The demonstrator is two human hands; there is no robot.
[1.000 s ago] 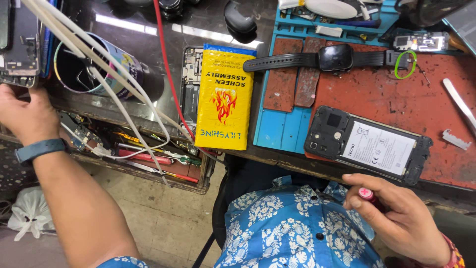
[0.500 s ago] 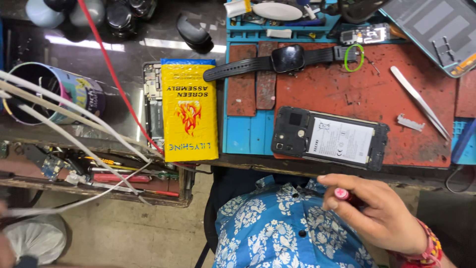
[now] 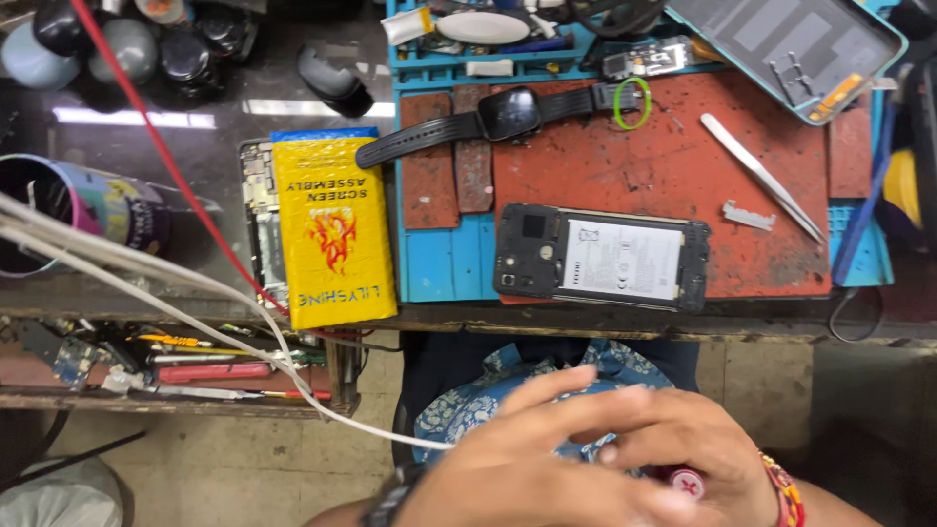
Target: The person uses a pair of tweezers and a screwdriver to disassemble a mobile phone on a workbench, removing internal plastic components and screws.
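My two hands meet low in the head view, over my lap in a blue flowered shirt (image 3: pixel 488 390). My right hand (image 3: pixel 698 459), with a red bracelet at the wrist, is closed around a small pink-capped tool (image 3: pixel 686 483). My left hand (image 3: pixel 508 468), with a dark watch band at the wrist, lies across the right one, fingers stretched toward the tool; it is blurred. On the bench above them lies an opened black phone (image 3: pixel 600 259), back cover off and battery showing, apart from both hands.
The phone rests on a red mat (image 3: pixel 673 166) over a blue mat (image 3: pixel 439 263). A black smartwatch (image 3: pixel 508 112), green ring (image 3: pixel 631 102), tweezers (image 3: pixel 761 176), yellow packet (image 3: pixel 332 229), grey tray (image 3: pixel 791 44), cup (image 3: pixel 68 205), white cables (image 3: pixel 146 283) and tool drawer (image 3: pixel 176 366) surround it.
The view has swung right and down. My left hand came from the far left to the middle and now lies over my right hand, which still holds the tool.
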